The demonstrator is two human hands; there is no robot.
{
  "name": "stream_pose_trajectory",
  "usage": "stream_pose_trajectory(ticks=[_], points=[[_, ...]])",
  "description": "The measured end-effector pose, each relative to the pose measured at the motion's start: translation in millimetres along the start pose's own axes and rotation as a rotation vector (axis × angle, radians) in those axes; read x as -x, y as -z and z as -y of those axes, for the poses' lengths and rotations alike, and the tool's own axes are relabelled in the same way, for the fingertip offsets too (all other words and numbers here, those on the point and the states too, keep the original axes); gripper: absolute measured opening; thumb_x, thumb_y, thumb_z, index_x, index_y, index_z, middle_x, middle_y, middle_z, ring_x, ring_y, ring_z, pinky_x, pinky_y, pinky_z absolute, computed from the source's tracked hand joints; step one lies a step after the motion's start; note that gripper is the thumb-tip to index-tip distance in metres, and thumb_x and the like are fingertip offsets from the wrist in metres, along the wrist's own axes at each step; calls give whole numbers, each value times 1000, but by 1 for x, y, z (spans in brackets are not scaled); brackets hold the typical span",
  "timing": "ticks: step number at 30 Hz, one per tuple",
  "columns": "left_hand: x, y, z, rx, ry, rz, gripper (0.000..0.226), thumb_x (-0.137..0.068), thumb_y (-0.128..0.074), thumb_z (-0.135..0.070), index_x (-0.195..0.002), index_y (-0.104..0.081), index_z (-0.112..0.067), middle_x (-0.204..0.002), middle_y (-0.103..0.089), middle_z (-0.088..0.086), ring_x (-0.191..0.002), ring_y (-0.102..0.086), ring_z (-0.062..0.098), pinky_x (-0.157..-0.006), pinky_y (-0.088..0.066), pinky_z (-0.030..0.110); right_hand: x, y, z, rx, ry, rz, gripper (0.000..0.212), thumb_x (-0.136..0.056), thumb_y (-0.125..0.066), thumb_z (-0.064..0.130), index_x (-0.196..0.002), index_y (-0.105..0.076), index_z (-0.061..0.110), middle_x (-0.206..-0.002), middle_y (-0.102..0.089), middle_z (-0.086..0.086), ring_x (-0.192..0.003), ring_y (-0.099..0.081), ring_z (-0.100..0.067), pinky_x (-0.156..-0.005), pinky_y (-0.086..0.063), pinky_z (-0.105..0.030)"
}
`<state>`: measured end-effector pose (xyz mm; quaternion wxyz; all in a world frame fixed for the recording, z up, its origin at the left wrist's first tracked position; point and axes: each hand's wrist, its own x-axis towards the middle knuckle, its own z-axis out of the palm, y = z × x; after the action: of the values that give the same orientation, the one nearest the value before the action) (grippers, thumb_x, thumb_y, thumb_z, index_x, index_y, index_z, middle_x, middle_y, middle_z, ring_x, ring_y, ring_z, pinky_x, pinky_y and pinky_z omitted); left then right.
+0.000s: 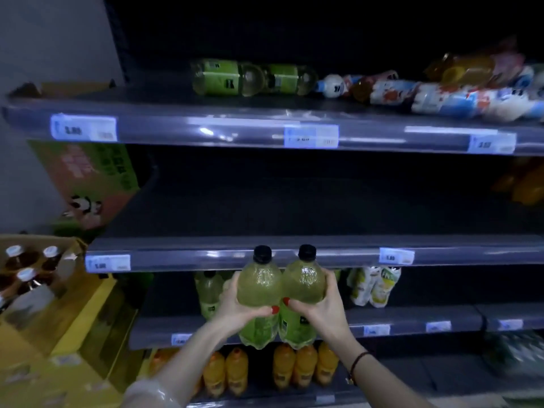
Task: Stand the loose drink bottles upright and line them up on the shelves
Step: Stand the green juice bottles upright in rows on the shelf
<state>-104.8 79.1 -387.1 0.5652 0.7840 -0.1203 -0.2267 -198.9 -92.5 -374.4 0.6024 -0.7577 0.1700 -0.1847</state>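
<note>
So the left hand (241, 304) is wrapped around a clear plastic bottle of pale green drink with a black cap (259, 290), thumb across the front. The right hand (322, 304) grips a second green bottle with a black cap (306, 285) the same way. Both bottles are upright and touching side by side, held in the air in front of the dark shelving. Their caps sit level with the front edge of the middle shelf (353, 254), and their bottoms are level with the edge of the shelf below (412, 318).

The top shelf (176, 125) is a mess. Two green-labelled bottles (217, 78) lie on their sides end to end, then there's a tipped-over pile of white bottles with blue and red labels (441, 97) to the right, with a yellow-orange bottle (462, 69) lying on top.

Behind the hands, one more green bottle (209, 293) stands upright just left of the left hand, and a couple of white-and-green packs (374, 287) stand off to the right. The lowest shelf has a row of orange bottles (294, 366) standing up.

Off to the left there's a green and pink cardboard box with a panda on it (88, 184), and below it an open yellow carton (73, 319) with white-capped dark bottles (20, 260). Blurry blue-white price tags (84, 128) run along the shelf edges. There's a thin dark bracelet (357, 363) on the right wrist.
</note>
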Motion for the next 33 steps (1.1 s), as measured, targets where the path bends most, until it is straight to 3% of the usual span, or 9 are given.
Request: stream_pose_trajectory(ticks=[3, 7, 11, 14, 18, 21, 26, 29, 33], points=[[-29, -25, 50, 29, 57, -22, 123, -50, -91, -29, -149, -18, -28, -150, -29, 2, -133, -38, 23, -111, -35, 48, -14, -4, -61, 15, -2, 0, 76, -61, -87, 4, -117, -41, 29, -108, -61, 7, -93, -62, 8, -74, -50, -10], [-72, -56, 103, 20, 45, -102, 116, -44, -95, -25, -142, -33, -20, -139, -45, 3, -124, -48, 21, -108, -40, 43, -41, -10, -129, 59, 3, -5, 85, -55, -91, 25, -119, -39, 42, -116, -60, 7, -107, -61, -9, -96, -50, -36], [-129, -84, 137, 24, 17, -208, 103, -49, -93, -17, -136, -39, -15, -131, -52, 4, -119, -52, 22, -105, -43, 40, -82, -13, -189, 56, 66, -9, 74, -61, -87, 3, -112, -43, 33, -110, -63, 5, -97, -63, 2, -85, -52, -17], [-161, -103, 156, 13, 12, -279, 95, -52, -92, -19, -130, -41, -6, -126, -56, 10, -116, -54, 25, -101, -46, 37, -105, -17, -226, 56, 111, -31, 71, -59, -90, 10, -112, -48, 31, -112, -66, -1, -102, -65, -8, -92, -54, -34], [-190, -112, 166, -12, 26, -350, 60, -64, -87, -22, -109, -54, -1, -106, -64, 10, -94, -62, 21, -81, -53, 31, -131, -26, -254, 35, 96, -59, 86, -55, -91, 30, -127, -43, 24, -121, -61, -3, -112, -60, -14, -99, -50, -40], [-202, -113, 170, -61, 26, -345, 40, -69, -84, -21, -95, -65, 3, -91, -71, 17, -70, -62, 20, -72, -56, 37, -147, -31, -266, 51, 119, -62, 94, -53, -92, 30, -131, -40, 19, -121, -60, -4, -112, -60, -14, -100, -49, -35], [-205, -111, 172, -50, -76, -313, 78, -72, -80, -16, -135, -35, -8, -109, -61, 6, -92, -55, 16, -81, -44, 19, -162, -34, -275, 34, 133, -36, 75, -64, -85, 5, -122, -41, 21, -113, -62, -1, -102, -62, -9, -86, -51, -15], [-208, -111, 173, -69, -103, -303, 83, -77, -76, -17, -142, -25, -13, -125, -57, 11, -110, -58, 26, -88, -44, 23, -170, -34, -277, 57, 139, -35, 72, -66, -85, 5, -122, -43, 22, -115, -63, -2, -107, -62, -13, -85, -50, -11], [-211, -115, 177, -135, -75, -327, 80, -79, -74, -23, -141, -24, -10, -108, -63, 11, -89, -64, 26, -81, -55, 32, -167, -32, -277, 96, 98, -54, 79, -66, -86, 10, -131, -42, 19, -108, -62, 7, -105, -60, -11, -88, -50, -18]])
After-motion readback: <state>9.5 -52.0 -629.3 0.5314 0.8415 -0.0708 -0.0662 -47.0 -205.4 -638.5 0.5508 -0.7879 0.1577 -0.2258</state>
